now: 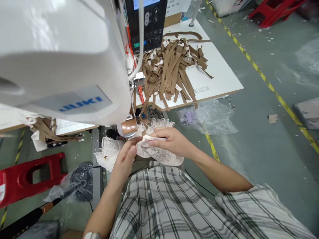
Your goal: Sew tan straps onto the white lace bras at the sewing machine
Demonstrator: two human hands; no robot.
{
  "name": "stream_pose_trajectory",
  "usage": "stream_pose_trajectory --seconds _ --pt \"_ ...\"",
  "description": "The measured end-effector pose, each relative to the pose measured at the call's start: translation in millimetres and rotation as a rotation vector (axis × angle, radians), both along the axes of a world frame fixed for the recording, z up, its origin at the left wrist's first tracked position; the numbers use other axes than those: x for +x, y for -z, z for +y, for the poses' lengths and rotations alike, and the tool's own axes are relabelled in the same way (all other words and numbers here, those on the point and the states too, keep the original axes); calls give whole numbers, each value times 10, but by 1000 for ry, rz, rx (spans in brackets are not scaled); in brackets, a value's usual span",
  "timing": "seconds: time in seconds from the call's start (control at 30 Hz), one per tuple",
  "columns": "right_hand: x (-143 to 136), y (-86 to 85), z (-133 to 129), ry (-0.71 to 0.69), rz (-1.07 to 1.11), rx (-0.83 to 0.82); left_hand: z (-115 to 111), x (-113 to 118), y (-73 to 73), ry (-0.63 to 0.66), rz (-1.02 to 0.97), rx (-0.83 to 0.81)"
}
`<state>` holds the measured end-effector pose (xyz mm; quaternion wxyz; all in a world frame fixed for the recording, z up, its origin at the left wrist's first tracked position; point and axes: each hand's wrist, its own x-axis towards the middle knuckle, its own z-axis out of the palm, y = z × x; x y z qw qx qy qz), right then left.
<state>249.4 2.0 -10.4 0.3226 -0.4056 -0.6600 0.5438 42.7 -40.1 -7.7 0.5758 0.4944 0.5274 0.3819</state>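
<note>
A white lace bra (165,156) with ruffled straps or edging lies over my lap, below the sewing machine head (64,59). My right hand (171,142) pinches a folded white edge of it between thumb and fingers. To the left, my left hand (126,161) rests against the lace, its fingers stretched out towards that fold and its thumb apart. One lace cup with a small brown mark hangs left of this hand. A short brown strip shows just above the fold. Close over my fingertips is the machine's copper-coloured rounded arm (129,127); the needle area is partly hidden.
On the white table (219,79) lies a heap of brown elastic strips (171,66) beside the control panel (147,26). More strips (46,129) lie at left. A red stool (32,177) and clear plastic bags (211,118) are on the floor.
</note>
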Motion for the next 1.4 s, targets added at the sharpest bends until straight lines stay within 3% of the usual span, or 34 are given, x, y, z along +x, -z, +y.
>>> stream_pose_trajectory --seconds 0.07,0.13,0.23,0.3,0.4,0.53,0.77,0.83,0.9,0.97,1.0,1.03,1.07,1.13,1.2,1.27,1.33,1.4 --pt "37 21 -107 -72 -138 163 88 73 12 61 -169 -118" --pt "51 80 -195 -59 -335 339 125 114 5 51 -327 -184" --pt "90 196 -269 156 -572 555 33 105 -31 -70 -481 -149" --pt "127 256 -288 298 -601 636 -93 75 -39 -115 -517 -77" --pt "146 301 -307 388 -495 680 -273 44 -5 -117 -455 54" --pt "91 334 -354 408 -368 717 -402 45 48 -105 -354 171" --pt "73 292 -359 352 -410 527 -457 15 0 -93 -320 207" --pt "77 242 -330 210 -415 388 -361 -2 -49 -163 -323 175" --pt "64 207 -320 -136 -321 180 -202 -51 -103 -215 -281 91" --pt "29 206 -354 -547 -97 -58 -56 -146 -126 -152 -142 5" --pt "8 220 -391 -659 39 -175 -20 -203 -114 -90 -32 -3" --pt "-14 238 -438 -650 167 -288 -22 -257 -78 -34 81 26" --pt "-33 257 -491 -528 273 -392 -66 -298 -18 8 175 92" --pt "-61 283 -598 -91 391 -534 -260 -310 184 63 252 276" --pt "-67 269 -684 266 400 -571 -511 -217 476 245 196 380" --pt "-41 208 -749 363 364 -527 -689 -68 808 340 274 391" --pt "38 112 -801 356 322 -415 -714 38 1102 174 396 417" --pt "196 16 -834 385 250 -251 -596 21 1288 132 412 419"
